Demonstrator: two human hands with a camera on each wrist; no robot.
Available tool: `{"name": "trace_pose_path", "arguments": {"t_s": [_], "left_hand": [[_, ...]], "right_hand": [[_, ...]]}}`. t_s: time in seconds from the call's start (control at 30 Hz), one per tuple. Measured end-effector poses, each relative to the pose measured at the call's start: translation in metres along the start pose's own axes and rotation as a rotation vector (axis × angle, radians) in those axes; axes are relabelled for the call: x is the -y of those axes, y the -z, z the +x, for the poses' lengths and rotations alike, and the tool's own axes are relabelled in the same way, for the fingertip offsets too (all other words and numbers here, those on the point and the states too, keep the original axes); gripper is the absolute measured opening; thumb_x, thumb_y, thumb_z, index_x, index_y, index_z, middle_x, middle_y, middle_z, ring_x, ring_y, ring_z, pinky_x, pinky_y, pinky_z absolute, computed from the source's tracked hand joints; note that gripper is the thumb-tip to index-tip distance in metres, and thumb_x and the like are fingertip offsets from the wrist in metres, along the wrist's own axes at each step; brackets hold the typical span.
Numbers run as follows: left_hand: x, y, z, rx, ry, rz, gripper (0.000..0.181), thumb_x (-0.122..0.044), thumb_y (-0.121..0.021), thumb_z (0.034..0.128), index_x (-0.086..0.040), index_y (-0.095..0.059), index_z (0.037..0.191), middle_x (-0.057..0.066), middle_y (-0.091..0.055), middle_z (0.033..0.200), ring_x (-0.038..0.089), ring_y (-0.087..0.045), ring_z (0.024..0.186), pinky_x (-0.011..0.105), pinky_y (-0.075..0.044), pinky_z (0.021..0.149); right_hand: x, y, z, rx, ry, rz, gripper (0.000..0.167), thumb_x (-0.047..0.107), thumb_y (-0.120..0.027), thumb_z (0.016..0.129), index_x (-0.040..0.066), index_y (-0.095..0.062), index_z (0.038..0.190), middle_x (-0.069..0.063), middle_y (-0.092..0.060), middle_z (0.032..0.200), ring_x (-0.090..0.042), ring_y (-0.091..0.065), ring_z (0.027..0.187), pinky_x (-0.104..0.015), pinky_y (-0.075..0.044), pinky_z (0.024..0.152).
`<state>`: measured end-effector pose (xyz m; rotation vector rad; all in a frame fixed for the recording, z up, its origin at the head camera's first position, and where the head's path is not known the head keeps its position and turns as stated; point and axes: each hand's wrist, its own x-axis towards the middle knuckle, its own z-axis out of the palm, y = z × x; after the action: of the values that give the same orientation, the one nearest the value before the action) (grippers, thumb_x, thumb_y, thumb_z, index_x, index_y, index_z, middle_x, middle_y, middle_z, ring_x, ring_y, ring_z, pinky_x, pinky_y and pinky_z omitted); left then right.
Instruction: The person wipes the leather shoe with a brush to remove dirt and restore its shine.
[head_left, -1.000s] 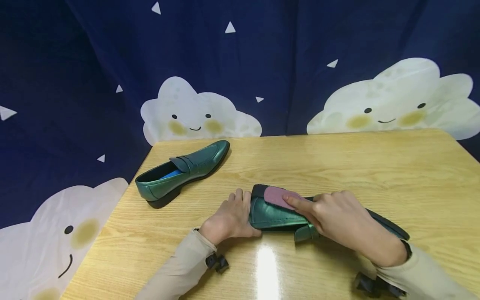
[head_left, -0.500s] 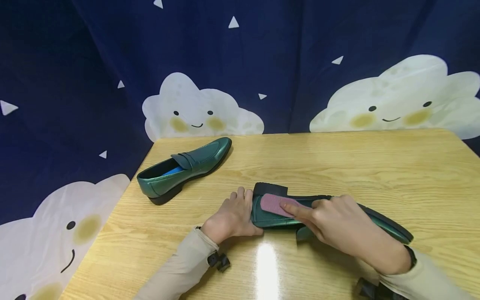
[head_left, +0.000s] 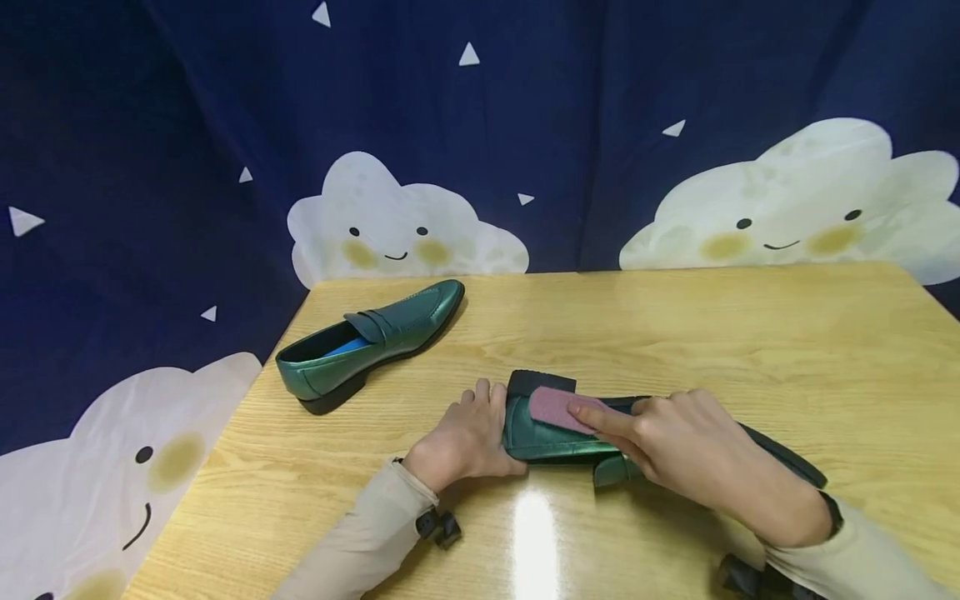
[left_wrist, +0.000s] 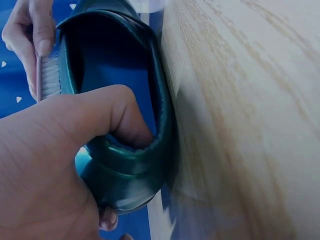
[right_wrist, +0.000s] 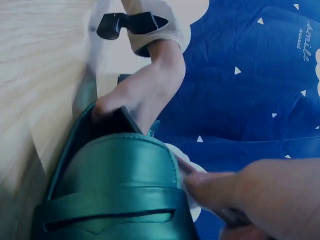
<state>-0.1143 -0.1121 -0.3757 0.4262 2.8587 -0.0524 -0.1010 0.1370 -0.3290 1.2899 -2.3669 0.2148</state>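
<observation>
A green metallic loafer (head_left: pixel 555 446) lies on its side on the table, its dark sole facing away and its toe to the right. My left hand (head_left: pixel 465 437) grips its heel; in the left wrist view the thumb (left_wrist: pixel 117 112) hooks inside the opening, over the blue insole (left_wrist: pixel 112 75). My right hand (head_left: pixel 697 458) holds a small pink-backed brush (head_left: pixel 558 408), index finger stretched along its back. The brush's pale bristles (left_wrist: pixel 50 75) rest against the shoe's upper side near the heel. In the right wrist view the loafer's strap (right_wrist: pixel 110 210) faces the camera.
Another green loafer (head_left: pixel 375 337) stands upright at the table's back left, toe pointing to the back right. The wooden table (head_left: pixel 712 333) ends at a dark blue curtain (head_left: pixel 562 100) with smiling clouds. Black wrist cameras (head_left: pixel 438 527) sit on both wrists.
The brush has moved back and forth along the shoe's side near the heel, slipping toward me off the heel edge, then slightly right. My left hand keeps its grip on the heel.
</observation>
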Motion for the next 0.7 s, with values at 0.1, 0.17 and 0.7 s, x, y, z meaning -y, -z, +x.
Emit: {"name": "trace_pose_path", "arguments": {"t_s": [0.1,0.17,0.7], "left_hand": [[0.0,-0.001,-0.001,0.002,-0.003,0.007,0.089,-0.065,-0.074,0.0679,-0.004,-0.038,0.121,0.01,-0.04,0.102,0.02,-0.048,0.083,0.033,-0.049,0.07],[0.0,-0.001,-0.001,-0.003,-0.002,0.008,0.088,-0.065,-0.074,0.0677,-0.004,-0.038,0.12,0.009,-0.04,0.101,0.02,-0.048,0.082,0.032,-0.049,0.069],[0.001,-0.002,0.0,0.002,0.001,-0.02,0.088,-0.064,-0.075,0.0686,-0.004,-0.038,0.121,0.01,-0.04,0.102,0.021,-0.049,0.082,0.033,-0.049,0.07]], "right_hand": [[0.001,-0.001,-0.002,0.01,0.05,0.062,0.045,0.045,-0.028,0.104,0.034,-0.069,0.12,0.017,-0.022,0.049,0.005,-0.015,0.043,-0.014,-0.012,0.038],[0.002,-0.001,-0.002,0.015,0.074,0.088,0.039,0.044,-0.035,0.103,0.034,-0.068,0.121,0.019,-0.022,0.049,0.006,-0.015,0.044,-0.012,-0.011,0.038],[-0.011,0.005,-0.005,0.038,0.016,0.064,0.039,0.047,-0.037,0.102,0.035,-0.068,0.121,0.018,-0.019,0.049,0.005,-0.014,0.043,-0.015,-0.014,0.038]]}}
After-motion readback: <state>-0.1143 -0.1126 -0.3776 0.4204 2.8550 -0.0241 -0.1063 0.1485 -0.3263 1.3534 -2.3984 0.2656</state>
